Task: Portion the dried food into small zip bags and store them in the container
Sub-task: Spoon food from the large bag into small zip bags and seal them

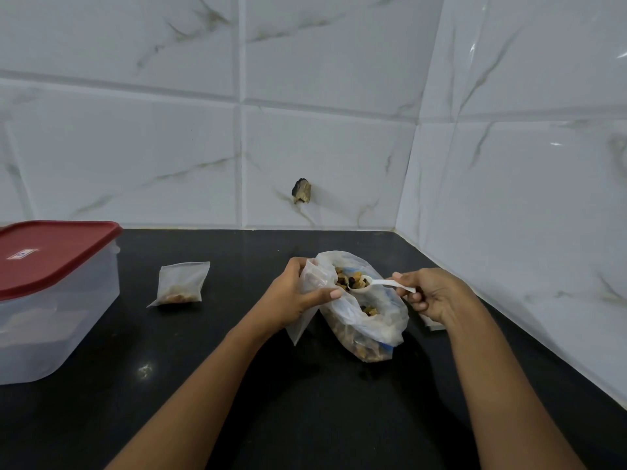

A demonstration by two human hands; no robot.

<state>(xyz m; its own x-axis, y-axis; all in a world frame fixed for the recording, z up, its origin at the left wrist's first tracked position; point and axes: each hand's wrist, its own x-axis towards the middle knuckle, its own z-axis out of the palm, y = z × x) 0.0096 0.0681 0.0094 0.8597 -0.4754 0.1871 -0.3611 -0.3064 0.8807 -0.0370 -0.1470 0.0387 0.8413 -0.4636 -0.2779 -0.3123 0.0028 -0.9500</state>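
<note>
On the glossy black tabletop (237, 385), the left hand (293, 298) grips a small zip bag (299, 330) of frosted, translucent plastic. Its fingers curl round the far side and the thumb presses across the near side, and the bag's lower corner hangs in a point below the palm. Just at three o'clock of that hand lies a large, thin, crinkled plastic bag (376, 320), slumped on its side with its mouth open toward twelve o'clock. It bulges with dried food (368, 351), a lumpy mix of tan, yellow and dark pieces.

The right hand (432, 296) pinches the flat handle end of a small white plastic spoon (383, 283) between thumb and curled fingers. The spoon's rounded bowl, heaped with the mix, sits at the mouth of the large bag, right beside the left thumb tip. Under the right hand a pale flat thing (431, 323) shows only at its edge, too hidden to tell what it is.

Well apart, at nine o'clock of the left hand, a second small zip bag (181, 283) lies flat, squarish and cloudy, with brownish pieces gathered along its near edge. Further toward nine o'clock stands a rectangular container (68, 317) with clear, round-cornered plastic walls and a smooth red lid (57, 249) pressed on top.

Behind, at twelve o'clock, rise shiny white wall tiles (152, 147) with marble-like veins, one with a rough chipped hole (301, 191).
</note>
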